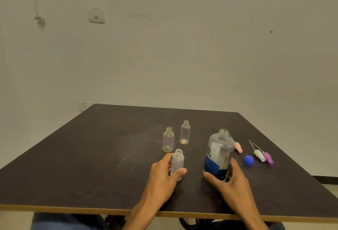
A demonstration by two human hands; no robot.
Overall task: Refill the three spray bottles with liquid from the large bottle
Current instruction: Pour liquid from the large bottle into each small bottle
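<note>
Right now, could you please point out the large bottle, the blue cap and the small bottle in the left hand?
large bottle (pixel 218 156), head view, on its label, mid-body.
blue cap (pixel 248 160), head view, on its top.
small bottle (pixel 177 162), head view, on its frosted body below the neck.

Between our left fingers (pixel 169 158) stands a small frosted plastic spray bottle (pixel 177 164); two clear ones (pixel 168 140) (pixel 185 132) stand beyond them. Right of our right fingers (pixel 235 165) lie the blue round cap (pixel 248 160) and spray heads (pixel 259 154).
</note>
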